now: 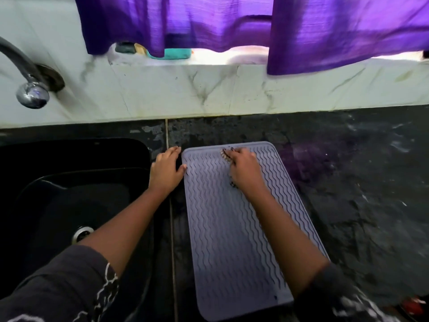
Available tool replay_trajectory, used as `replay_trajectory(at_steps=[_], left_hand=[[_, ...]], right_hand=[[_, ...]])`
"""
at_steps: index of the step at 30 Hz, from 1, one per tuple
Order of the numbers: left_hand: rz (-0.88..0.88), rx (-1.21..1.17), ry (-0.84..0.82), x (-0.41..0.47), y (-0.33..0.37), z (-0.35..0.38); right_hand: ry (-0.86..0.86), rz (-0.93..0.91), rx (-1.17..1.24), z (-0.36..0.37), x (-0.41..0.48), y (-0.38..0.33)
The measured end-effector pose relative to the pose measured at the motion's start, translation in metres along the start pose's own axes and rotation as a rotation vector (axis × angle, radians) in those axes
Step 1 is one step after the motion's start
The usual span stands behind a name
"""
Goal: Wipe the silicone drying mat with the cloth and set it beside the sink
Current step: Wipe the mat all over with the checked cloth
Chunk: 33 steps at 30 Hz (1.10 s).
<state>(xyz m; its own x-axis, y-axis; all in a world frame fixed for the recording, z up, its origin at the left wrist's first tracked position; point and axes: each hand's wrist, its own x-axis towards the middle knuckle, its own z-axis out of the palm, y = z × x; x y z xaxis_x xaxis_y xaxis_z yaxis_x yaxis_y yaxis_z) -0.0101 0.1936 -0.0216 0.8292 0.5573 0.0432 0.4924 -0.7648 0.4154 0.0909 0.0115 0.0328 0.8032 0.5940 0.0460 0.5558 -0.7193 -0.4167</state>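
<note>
A grey-lilac silicone drying mat [234, 228] with wavy ridges lies flat on the dark counter, just right of the black sink [69, 182]. My right hand [243, 168] presses on the mat's far end and grips a small patterned cloth [225, 155], most of it hidden under the palm. My left hand [166, 168] lies flat on the counter strip between sink and mat, its thumb touching the mat's left edge.
A chrome tap [32, 94] hangs over the sink at the far left. The wet dark counter [359, 182] stretches to the right of the mat. Purple curtains [232, 24] hang over a window sill holding a teal object [176, 54]. A marble backsplash [209, 89] stands behind.
</note>
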Motion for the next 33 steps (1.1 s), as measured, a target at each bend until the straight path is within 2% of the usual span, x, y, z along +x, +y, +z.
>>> replay_trajectory(at_steps=[3, 7, 12, 16, 21, 24, 26, 29, 33], left_hand=[[0.035, 0.012, 0.002, 0.001, -0.006, 0.008], [0.04, -0.002, 0.044, 0.002, -0.01, 0.014], [0.049, -0.054, 0.065, 0.005, -0.013, 0.015], [0.014, -0.161, 0.078, 0.004, -0.015, 0.011], [0.019, -0.076, 0.084, 0.006, -0.013, 0.014], [0.022, -0.086, 0.088, 0.007, -0.013, 0.015], [0.024, -0.079, 0.086, 0.007, -0.014, 0.015], [0.015, -0.054, 0.073, 0.006, -0.012, 0.015], [0.011, -0.02, 0.066, 0.006, -0.012, 0.014]], right_hand=[[-0.005, -0.024, -0.159, 0.023, 0.04, -0.016], [-0.034, 0.05, -0.313, 0.046, 0.047, -0.047], [-0.1, -0.045, -0.344, 0.059, 0.049, -0.086], [-0.15, -0.174, -0.232, 0.064, 0.056, -0.112], [-0.205, -0.16, -0.323, 0.057, 0.048, -0.064], [-0.271, -0.092, -0.2, 0.061, 0.04, -0.034], [-0.284, -0.074, -0.169, 0.063, 0.038, -0.034], [-0.246, -0.114, -0.23, 0.063, 0.037, -0.041], [-0.282, -0.152, -0.296, 0.053, 0.029, -0.045]])
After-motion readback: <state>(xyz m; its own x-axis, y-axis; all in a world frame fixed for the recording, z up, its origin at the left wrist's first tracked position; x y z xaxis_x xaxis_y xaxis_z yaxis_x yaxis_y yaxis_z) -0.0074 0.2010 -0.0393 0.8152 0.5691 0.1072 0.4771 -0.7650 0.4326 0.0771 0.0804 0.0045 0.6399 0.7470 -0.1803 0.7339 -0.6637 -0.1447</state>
